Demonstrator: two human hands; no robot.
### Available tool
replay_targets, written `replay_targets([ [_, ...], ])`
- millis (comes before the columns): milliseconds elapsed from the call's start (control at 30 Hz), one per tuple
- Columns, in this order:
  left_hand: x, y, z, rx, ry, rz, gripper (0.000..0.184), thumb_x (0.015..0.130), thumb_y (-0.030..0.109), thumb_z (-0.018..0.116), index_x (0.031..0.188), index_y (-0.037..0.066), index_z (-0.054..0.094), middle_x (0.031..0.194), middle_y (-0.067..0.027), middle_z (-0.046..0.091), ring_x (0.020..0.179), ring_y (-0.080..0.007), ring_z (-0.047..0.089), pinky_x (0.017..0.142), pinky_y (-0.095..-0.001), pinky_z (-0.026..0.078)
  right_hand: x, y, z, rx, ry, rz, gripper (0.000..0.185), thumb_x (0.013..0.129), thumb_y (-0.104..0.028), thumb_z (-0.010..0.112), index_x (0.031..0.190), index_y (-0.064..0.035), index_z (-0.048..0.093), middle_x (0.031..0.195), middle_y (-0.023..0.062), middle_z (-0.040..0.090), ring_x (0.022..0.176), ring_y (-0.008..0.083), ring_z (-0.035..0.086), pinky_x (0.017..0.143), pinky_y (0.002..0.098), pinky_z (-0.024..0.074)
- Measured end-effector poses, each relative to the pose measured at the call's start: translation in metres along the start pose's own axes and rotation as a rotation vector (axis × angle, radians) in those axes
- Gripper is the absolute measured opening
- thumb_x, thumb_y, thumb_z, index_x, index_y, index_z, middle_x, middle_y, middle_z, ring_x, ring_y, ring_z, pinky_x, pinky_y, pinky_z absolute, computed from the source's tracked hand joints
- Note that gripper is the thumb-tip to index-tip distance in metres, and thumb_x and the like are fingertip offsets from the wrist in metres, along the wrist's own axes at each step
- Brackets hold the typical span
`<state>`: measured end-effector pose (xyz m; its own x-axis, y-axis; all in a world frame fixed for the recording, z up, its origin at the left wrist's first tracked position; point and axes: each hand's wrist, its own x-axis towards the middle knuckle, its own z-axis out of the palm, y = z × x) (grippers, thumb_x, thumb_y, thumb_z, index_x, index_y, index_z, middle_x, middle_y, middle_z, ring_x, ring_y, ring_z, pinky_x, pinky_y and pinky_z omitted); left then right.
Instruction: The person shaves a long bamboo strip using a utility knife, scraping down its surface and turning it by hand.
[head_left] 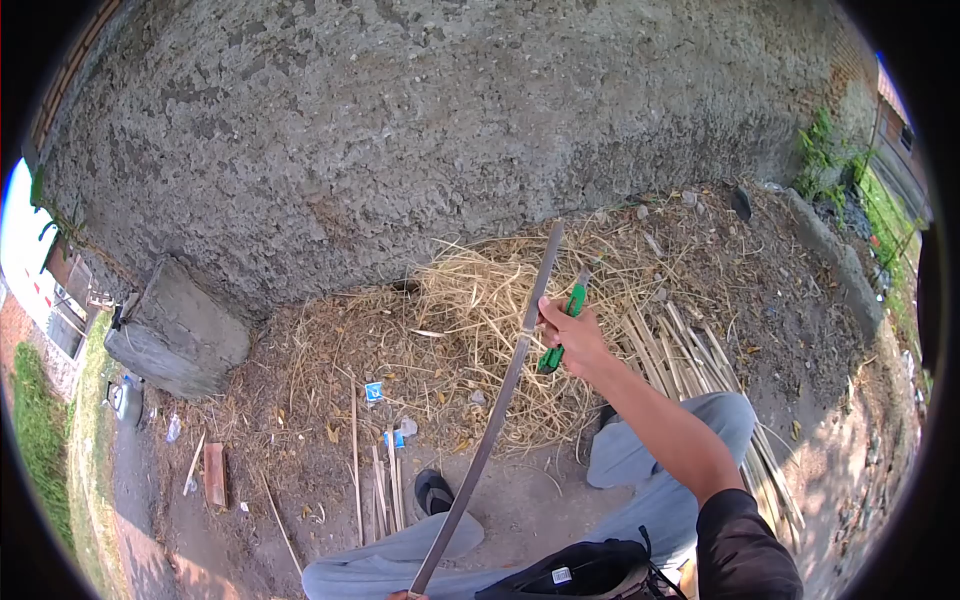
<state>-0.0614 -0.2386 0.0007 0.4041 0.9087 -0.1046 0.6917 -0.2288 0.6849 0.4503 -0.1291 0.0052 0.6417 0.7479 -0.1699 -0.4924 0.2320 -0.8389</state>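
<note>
My right hand [572,335] is closed around a green utility knife [577,299], its blade sticking out at the top. The thumb of that hand lies against a long, flat, dark brown strip [487,440], which looks like split bamboo. This strip runs slantwise from near the wall down to the bottom edge of the view. Only the fingertips of my left hand [404,595] show there, gripping the strip's lower end. Below my right hand lies a heap of pale, thin shavings [480,300].
Split pale strips [690,355] lie in a bundle beside my right knee; several more [385,490] are near my left foot. A rough grey wall [420,140] rises ahead. On the left are a concrete block [185,330], a brick [215,474] and a kettle [126,398].
</note>
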Motion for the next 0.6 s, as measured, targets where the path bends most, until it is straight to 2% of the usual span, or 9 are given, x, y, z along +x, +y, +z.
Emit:
replay_targets([
  [233,0.007,-0.004,-0.011,-0.066,-0.081,-0.053,0.023,0.089,0.024,0.069,0.094,0.001,0.068,0.066,-0.0065,0.058,0.06,-0.0106,0.047,0.055,-0.031,0.043,0.002,-0.005,-0.003,0.097,-0.104,0.027,0.018,0.094,-0.016,0.066,0.09,0.0007,0.065,0.076,0.0067,0.063,0.049,0.0076,0.04,0.048,0.0266,0.0359],
  [267,0.007,-0.005,-0.011,-0.067,-0.08,-0.052,0.023,0.089,0.024,0.069,0.094,0.001,0.068,0.066,-0.0065,0.058,0.06,-0.0106,0.047,0.055,-0.031,0.043,0.003,-0.003,-0.005,0.113,-0.127,0.032,0.017,0.094,-0.017,0.066,0.092,0.0007,0.065,0.078,0.0069,0.063,0.049,0.0077,0.041,0.048,0.026,0.0361],
  [333,0.006,-0.007,-0.011,-0.108,-0.121,-0.199,0.025,0.09,0.026,0.069,0.095,0.001,0.068,0.065,-0.0033,0.057,0.062,-0.0088,0.046,0.055,-0.0297,0.043,0.004,-0.002,-0.005,0.13,-0.149,0.038,0.017,0.094,-0.017,0.066,0.094,0.0006,0.066,0.079,0.0071,0.064,0.05,0.0077,0.041,0.049,0.0254,0.0363],
  [433,0.004,-0.012,-0.006,-0.122,-0.067,-0.105,0.026,0.09,0.027,0.069,0.096,0.002,0.068,0.065,-0.0009,0.056,0.062,-0.0081,0.046,0.056,-0.028,0.043,0.003,-0.003,-0.003,0.082,-0.1,0.021,0.018,0.095,-0.017,0.065,0.095,0.0006,0.065,0.081,0.0073,0.064,0.051,0.0078,0.042,0.049,0.025,0.0369],
  [600,0.005,-0.014,-0.007,-0.104,-0.135,-0.185,0.027,0.091,0.027,0.068,0.098,0.001,0.068,0.069,-0.0031,0.06,0.066,-0.0092,0.05,0.06,-0.0288,0.046,0.004,0.001,-0.003,0.03,-0.094,0.04,0.018,0.096,-0.019,0.064,0.094,-0.0012,0.061,0.085,0.01,0.067,0.052,0.0076,0.042,0.049,0.0248,0.0382],
])
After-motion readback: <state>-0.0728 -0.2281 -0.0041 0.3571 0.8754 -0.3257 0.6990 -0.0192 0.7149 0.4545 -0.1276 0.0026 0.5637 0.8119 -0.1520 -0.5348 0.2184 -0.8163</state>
